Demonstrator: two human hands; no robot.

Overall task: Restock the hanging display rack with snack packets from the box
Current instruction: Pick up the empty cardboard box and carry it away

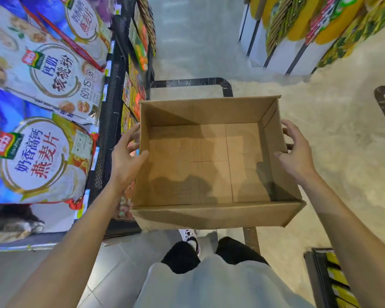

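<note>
Both hands on cardboard box [211,215], one per side, held over floor [333,138] beside hanging rack [111,121].
Far left: big oat bags [42,161] on shelf, printed 奶香高钙燕麦片, another with 60% 15% 38%; brand logo too small to read. Black mesh rack next, orange-yellow snack packets [132,94] hung along it. Left hand [127,156] curled round box's left wall, thumb inside. Box plain brown, top open, no contents, seams across bottom. Right hand [295,152] curled over right wall, thumb inside. Shoe [190,237] below box.
</note>
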